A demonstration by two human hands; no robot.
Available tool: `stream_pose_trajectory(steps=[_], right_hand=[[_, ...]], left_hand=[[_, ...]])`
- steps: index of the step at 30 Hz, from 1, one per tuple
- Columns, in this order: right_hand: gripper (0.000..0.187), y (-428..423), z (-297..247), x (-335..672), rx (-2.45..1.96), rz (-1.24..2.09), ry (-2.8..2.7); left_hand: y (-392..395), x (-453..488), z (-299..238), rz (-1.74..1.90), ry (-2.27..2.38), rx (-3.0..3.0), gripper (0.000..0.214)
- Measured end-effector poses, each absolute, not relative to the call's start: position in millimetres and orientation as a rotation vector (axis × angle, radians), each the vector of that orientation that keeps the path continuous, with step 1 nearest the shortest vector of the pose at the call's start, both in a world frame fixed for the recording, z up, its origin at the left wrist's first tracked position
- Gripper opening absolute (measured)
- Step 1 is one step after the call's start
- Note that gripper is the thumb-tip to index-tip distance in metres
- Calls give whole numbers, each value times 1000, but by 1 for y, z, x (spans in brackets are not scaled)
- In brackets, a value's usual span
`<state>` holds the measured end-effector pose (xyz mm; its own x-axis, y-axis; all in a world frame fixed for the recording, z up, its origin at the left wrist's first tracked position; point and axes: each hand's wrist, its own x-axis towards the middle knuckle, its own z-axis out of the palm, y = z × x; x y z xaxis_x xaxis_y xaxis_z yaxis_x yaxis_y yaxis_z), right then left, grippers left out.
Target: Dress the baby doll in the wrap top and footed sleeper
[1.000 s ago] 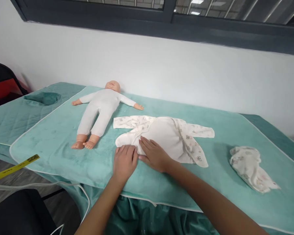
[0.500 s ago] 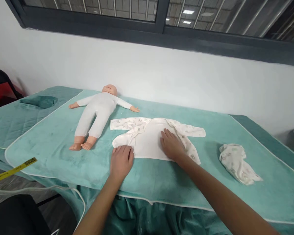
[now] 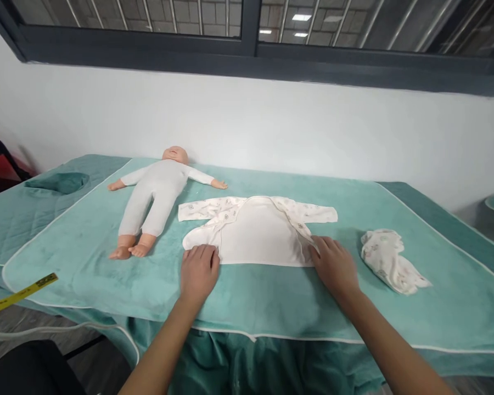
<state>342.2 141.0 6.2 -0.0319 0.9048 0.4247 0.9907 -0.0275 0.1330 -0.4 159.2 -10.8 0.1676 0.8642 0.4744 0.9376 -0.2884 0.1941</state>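
Observation:
A white baby shirt point(image 3: 257, 233) with small prints on its sleeves lies spread on the green mat, its front facing up and its flaps folded outward. My left hand point(image 3: 200, 271) rests at the lower left corner, fingers bent together over the flap's edge. At the lower right corner, my right hand point(image 3: 335, 266) has its fingers and thumb closed on the other flap, whose corner is hidden beneath them. Left of the shirt, a baby doll point(image 3: 156, 189) in a white bodysuit lies on its back, arms spread.
A crumpled printed cloth point(image 3: 393, 260) lies right of my right hand. The green mat point(image 3: 263, 307) covers a table against a white wall, under a dark window frame point(image 3: 247, 60). A yellow strip point(image 3: 20, 295) and a pale cable point(image 3: 66, 331) are at the lower left.
My right hand has moved from flat on the shirt's middle to its lower right corner, and the right flap lies further out. My left hand stays at the left corner.

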Motion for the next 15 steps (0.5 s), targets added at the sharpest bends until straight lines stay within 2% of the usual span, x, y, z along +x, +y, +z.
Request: stream_pose_trajectory(steps=[3,8,12,15], right_hand=[[33,148,14,346,-1959,-578,-2136],[52,163,29,346,-1887,-415,-2476],[37,169,38,345,-1946,-254,-2410],[28,174,43,347,-1940,6,-2004]], left_hand=[[159,0,-11,-759,-1784,-2276,23],[159,0,-11,-759,-1778,-2270,22],[158,1,-11,-763,-1783,-2264,21],[159,0,-11,-761,-1786,-2275,21]])
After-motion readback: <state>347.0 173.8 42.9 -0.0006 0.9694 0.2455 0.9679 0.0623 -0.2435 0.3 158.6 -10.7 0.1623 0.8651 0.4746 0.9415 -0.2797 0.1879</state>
